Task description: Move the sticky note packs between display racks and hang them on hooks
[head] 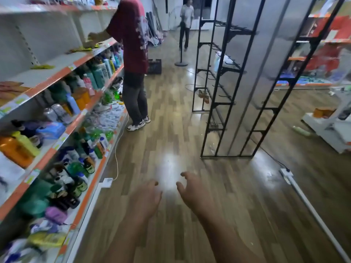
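My left hand [145,198] and my right hand [191,192] reach forward low over the wooden floor, side by side, fingers loosely curled and holding nothing. A black metal display rack [226,103] with rows of hooks stands ahead on the right; most hooks look bare, and a few small items hang low on it [204,95]. No sticky note pack is clearly visible; the picture is blurred.
A long white shelf unit [62,118] full of bottles runs along the left. A person in a dark red shirt [133,59] stands at it, another person [186,25] farther back beside a standing fan. A white power strip [286,173] and cable lie right.
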### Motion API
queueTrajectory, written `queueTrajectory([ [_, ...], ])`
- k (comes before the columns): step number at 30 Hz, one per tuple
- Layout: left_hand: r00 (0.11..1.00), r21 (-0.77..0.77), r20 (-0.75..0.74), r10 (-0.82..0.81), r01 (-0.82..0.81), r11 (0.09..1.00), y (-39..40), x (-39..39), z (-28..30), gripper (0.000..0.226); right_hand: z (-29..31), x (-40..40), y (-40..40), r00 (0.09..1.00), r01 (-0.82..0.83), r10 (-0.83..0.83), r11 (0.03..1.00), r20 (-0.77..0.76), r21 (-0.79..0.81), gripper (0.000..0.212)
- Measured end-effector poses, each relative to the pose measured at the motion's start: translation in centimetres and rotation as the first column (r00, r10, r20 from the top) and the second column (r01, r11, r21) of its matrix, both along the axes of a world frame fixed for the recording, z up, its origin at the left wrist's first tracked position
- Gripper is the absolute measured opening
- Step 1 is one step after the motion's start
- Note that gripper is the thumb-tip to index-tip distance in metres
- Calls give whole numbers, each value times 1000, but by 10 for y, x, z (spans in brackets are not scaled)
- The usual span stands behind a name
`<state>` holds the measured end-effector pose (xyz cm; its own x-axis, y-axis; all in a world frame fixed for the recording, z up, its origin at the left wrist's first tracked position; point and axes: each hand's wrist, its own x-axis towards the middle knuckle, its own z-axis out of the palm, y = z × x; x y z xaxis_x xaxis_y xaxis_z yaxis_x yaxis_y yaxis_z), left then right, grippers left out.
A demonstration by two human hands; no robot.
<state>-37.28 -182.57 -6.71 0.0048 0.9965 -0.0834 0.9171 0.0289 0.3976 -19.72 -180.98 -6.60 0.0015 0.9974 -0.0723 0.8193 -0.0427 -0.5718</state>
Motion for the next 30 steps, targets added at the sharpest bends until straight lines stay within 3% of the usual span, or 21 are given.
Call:
queueTrajectory([
  [9, 996, -7, 95, 0, 0, 1000, 268, -18, -29, 41, -22, -16, 265, 1000, 19, -19, 1000, -1, -25, 44],
  [18, 986, 59, 133, -105, 98, 994, 549, -24, 17, 42, 19, -26, 532, 988, 156, -155, 987, -21, 30, 49],
  [26, 979, 56, 94, -181, 176, 983, 775, -7, 1, 46, -10, -17, 750, 980, 201, -200, 980, 17, 0, 50],
  [30, 978, 59, -3, -211, 210, 976, 893, 12, 13, 48, -1, 3, 878, 975, 222, -222, 975, 7, 5, 48],
])
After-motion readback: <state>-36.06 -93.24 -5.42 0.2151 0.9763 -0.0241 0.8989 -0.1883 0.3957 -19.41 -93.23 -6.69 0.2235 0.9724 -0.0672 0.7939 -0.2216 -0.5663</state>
